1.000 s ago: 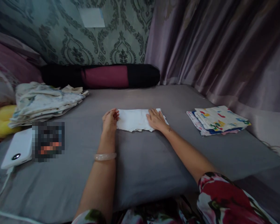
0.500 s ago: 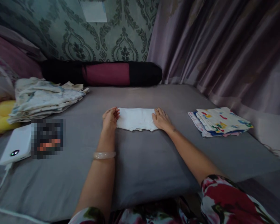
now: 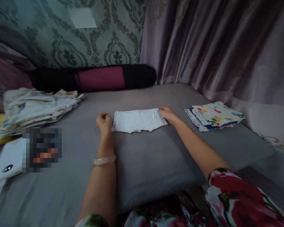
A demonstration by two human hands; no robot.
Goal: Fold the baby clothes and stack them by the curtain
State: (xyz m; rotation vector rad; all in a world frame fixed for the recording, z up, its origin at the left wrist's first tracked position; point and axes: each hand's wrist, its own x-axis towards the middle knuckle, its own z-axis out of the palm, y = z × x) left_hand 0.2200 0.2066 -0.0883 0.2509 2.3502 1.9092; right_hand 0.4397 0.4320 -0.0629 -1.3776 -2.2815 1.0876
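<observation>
A folded white garment (image 3: 138, 120) lies flat on the grey bed sheet, its near edge uneven. At its far right corner, my right hand (image 3: 168, 115) pinches the cloth between thumb and fingers. My left hand (image 3: 104, 123) is just off the garment's left end, with a narrow gap between them. Its fingers are curled in and no cloth shows in them. A pale bangle (image 3: 104, 160) circles my left wrist.
A stack of folded printed clothes (image 3: 219, 115) is on the right. Rumpled pale cloths (image 3: 38, 107) are piled at left, near a white power bank (image 3: 10, 157) with a cable and a pixelated patch. A black and maroon bolster (image 3: 100, 78) lies along the wall.
My left hand has come away from the garment's left end and curled. My right hand has gone from lying flat on the right end to pinching its far corner. The view has shifted slightly right.
</observation>
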